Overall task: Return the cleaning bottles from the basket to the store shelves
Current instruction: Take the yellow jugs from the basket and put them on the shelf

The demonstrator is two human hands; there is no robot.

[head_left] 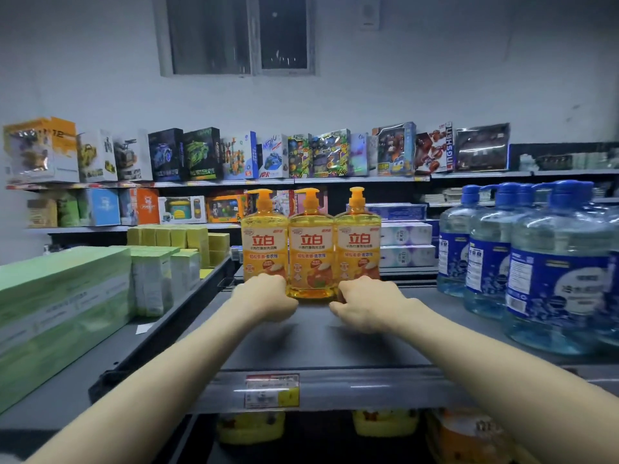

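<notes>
Left grip (pixel 268 298) — right grip (pixel 365 301) — flank middle bottle (pixel 311 249).

Shop, stocked shelves (pixel 321 356), price tag (pixel 272 391), boxed toys (pixel 201 155)

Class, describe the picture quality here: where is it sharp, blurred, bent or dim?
Head view: yellow bottles sharpest; both hands, left hand, right hand, slightly smeared; shelf edges bow from wide-angle distortion; wall and window dim, grainy.

two bare forearms, no sleeves, left hand (pixel 268 294), right hand (pixel 366 301), no rings or watch
</notes>
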